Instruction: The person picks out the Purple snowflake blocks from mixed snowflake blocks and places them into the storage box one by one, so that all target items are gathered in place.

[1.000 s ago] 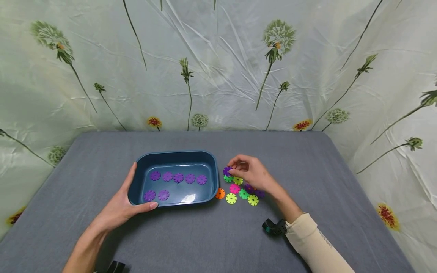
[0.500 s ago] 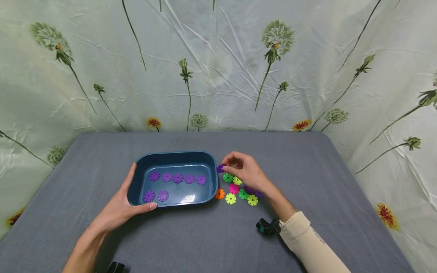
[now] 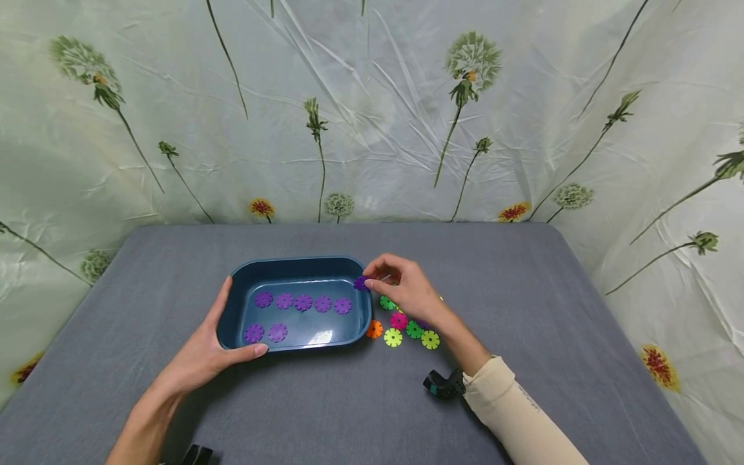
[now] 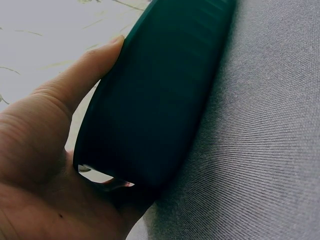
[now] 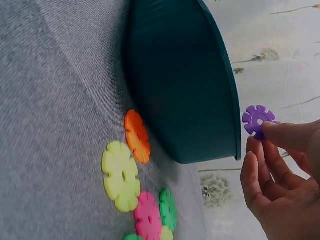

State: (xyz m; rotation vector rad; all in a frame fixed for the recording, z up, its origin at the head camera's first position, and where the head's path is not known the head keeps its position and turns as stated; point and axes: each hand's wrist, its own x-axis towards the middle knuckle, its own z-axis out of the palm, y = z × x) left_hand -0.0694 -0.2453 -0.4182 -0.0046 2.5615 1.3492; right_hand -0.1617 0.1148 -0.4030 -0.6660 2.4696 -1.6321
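My left hand [image 3: 200,355] grips the left end of a dark blue plastic basin [image 3: 316,323], thumb at the near rim and fingers along the left side. The left wrist view shows the basin's outer wall [image 4: 155,95] from that hand's side. Inside lie several purple notched discs, shaped like flowers, in two rows. Between thumb and fingertips my right hand [image 3: 407,287] pinches another purple notched disc [image 5: 253,116]. That disc is raised at the basin's right rim and overlaps it in the head view.
Right of the basin lie loose notched discs: an orange one [image 3: 374,329], a pink one [image 3: 398,320], yellow [image 3: 393,337] and green ones [image 3: 414,329]. My right forearm partly covers this group. A grey cloth [image 3: 325,400] covers the table, and a flower-printed curtain [image 3: 383,110] hangs behind.
My right hand has carried the purple disc leftward and slightly farther back, from above the loose discs to the basin's right rim. My left hand and the basin stay in place.
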